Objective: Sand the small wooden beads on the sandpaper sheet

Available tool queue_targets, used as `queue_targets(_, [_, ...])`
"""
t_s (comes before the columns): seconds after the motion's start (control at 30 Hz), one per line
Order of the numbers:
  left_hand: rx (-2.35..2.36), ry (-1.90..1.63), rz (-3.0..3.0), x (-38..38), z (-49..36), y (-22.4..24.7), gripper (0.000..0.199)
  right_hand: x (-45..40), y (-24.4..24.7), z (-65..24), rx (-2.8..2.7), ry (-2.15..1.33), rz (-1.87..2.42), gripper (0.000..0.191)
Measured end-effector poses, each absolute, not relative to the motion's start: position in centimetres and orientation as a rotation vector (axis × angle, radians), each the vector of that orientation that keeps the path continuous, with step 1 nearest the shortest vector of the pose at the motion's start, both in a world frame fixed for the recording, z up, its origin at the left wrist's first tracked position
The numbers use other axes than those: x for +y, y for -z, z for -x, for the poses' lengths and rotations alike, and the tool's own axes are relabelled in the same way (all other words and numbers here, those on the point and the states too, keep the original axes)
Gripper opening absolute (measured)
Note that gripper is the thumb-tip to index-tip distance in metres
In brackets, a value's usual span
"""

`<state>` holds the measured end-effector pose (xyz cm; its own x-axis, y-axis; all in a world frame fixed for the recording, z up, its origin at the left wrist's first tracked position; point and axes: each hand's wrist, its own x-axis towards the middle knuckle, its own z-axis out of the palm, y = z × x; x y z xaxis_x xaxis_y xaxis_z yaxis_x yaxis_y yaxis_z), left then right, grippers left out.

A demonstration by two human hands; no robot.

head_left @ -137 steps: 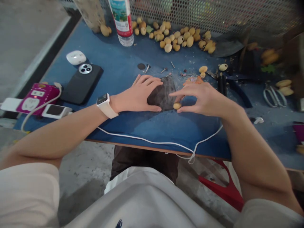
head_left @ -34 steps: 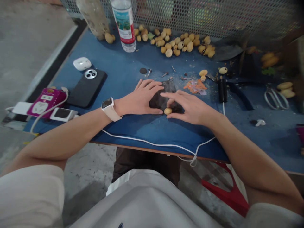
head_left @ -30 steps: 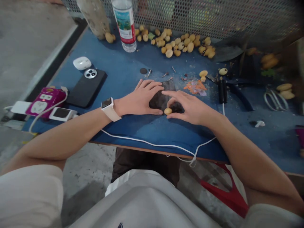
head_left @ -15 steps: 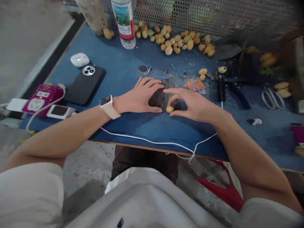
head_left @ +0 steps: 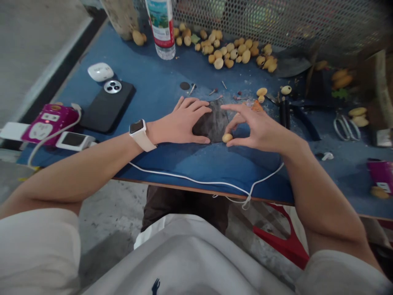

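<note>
My left hand (head_left: 192, 123) lies flat with fingers spread, pressing down the left part of a dark grey sheet (head_left: 216, 116) that looks like sandpaper. At the sheet's right edge my right hand (head_left: 251, 129) pinches a small, smooth, tan nut (head_left: 227, 138) between thumb and bent fingers, its index finger stretched out over the sheet. Parts of the sheet are hidden under the left hand. Just beyond both hands lie small rotary bits (head_left: 213, 91) and a dark disc (head_left: 184, 85).
Many tan nuts (head_left: 229, 53) line the back beside a water bottle (head_left: 162, 32). To the left are a phone (head_left: 107, 108), a white case (head_left: 100, 72) and a purple socket block (head_left: 50, 123). Blue-handled pliers (head_left: 307, 123) and scissors (head_left: 346, 127) lie right. A white cable (head_left: 184, 177) runs along the front edge.
My right hand has slid a little to the right across the sheet with the nut, showing more of the sheet's surface. My left hand stays in place.
</note>
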<state>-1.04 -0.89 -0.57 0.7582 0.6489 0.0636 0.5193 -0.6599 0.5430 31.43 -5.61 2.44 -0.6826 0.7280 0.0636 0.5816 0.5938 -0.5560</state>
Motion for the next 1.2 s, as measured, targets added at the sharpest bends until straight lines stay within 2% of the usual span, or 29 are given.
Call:
queue_targets(0.27, [0.894, -0.355, -2.463, -0.9, 1.1, 0.8, 0.103, -6.1, -1.1, -29.5, -2.52, -0.654, 1.009, 0.084])
queue_targets(0.5, [0.892, -0.314, -2.451, -0.8, 1.1, 0.4, 0.106, -4.8, -2.9, -32.5, -2.551, -0.724, 1.06, 0.085])
queue_targets(0.73, [0.884, -0.365, -2.471, -0.8, 1.1, 0.9, 0.102, -5.8, -1.3, -29.4, -2.606, -0.612, 0.968, 0.074])
queue_targets(1.0, [0.923, -0.308, -2.475, -1.0, 1.1, 0.3, 0.107, -4.5, -3.1, -33.1, -2.606, -0.592, 1.098, 0.071])
queue_targets(1.2, [0.92, -0.321, -2.49, -0.9, 1.0, 0.6, 0.111, -3.2, 0.1, -30.8, -2.443, -0.315, 1.183, 0.073])
